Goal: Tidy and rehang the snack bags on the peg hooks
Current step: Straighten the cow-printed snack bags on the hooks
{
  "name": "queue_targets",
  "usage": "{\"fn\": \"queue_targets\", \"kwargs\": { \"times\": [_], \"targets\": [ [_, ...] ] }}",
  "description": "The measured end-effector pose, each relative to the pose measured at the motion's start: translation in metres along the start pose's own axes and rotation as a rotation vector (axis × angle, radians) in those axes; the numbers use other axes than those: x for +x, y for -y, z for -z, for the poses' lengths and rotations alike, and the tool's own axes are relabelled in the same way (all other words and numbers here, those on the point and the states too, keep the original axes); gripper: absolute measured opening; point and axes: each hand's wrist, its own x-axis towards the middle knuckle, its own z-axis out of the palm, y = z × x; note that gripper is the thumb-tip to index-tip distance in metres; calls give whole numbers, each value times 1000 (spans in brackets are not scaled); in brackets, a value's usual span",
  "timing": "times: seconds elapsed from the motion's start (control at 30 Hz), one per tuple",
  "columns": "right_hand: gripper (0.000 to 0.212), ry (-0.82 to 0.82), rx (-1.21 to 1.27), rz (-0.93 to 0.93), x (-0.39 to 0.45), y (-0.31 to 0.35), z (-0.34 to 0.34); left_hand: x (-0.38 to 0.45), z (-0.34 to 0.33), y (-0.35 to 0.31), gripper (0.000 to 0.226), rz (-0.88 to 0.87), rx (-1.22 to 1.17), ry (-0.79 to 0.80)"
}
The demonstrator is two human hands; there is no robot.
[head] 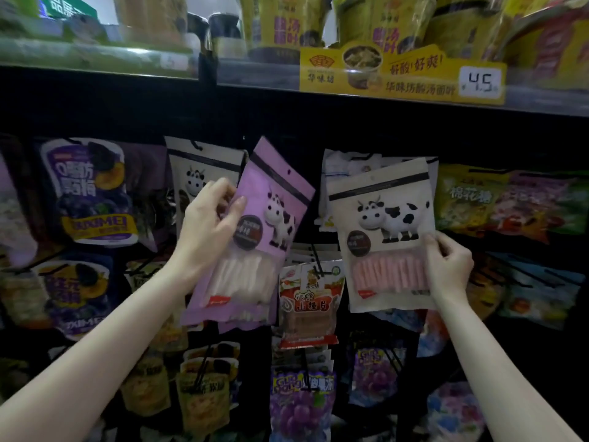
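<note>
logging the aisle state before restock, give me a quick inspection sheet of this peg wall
surface: dark peg wall under a shelf.
job's things: purple cow bag, tilted; cream cow bag, nearly upright.
clutter: hawthorn snack bag and grape jelly bags hang below.
hands: left hand grips the purple cow bag; right hand pinches the cream cow bag's edge.
cables: nothing seen.
surroundings: noodle cups on the shelf, price tag reading 4.5.

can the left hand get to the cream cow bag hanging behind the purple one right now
Probably not yet: the left hand is gripping the tilted purple bag, which covers much of the cream bag hanging behind it.
</note>
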Motion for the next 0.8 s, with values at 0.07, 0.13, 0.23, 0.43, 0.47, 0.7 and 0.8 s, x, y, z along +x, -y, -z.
{"fn": "queue_targets", "kwargs": {
  "times": [0.07, 0.13, 0.23, 0.43, 0.47, 0.7, 0.8],
  "targets": [
    [26, 10, -13, -7, -10, 2, -1, -11, 14, 17, 22, 103, -15, 120],
    [24, 29, -21, -3, -20, 6, -3, -21, 24, 28, 22, 182, -46, 187],
    [26, 75, -46, 19, -35, 14, -10, -30, 32, 35, 29, 241, 0, 196],
    [17, 179, -13, 71, -56, 30, -25, -38, 43, 61, 17, 399, 77, 210],
    [19, 165, -8, 71, -55, 31, -28, -40, 45, 62, 15, 424, 48, 207],
    [31, 114, 123, 72, -38, 69, -62, -33, 50, 52, 20, 489, -131, 79],
    [30, 157, 172, 13, -37, 81, -84, -25, 46, 43, 18, 540, -179, 9]
  ]
}}
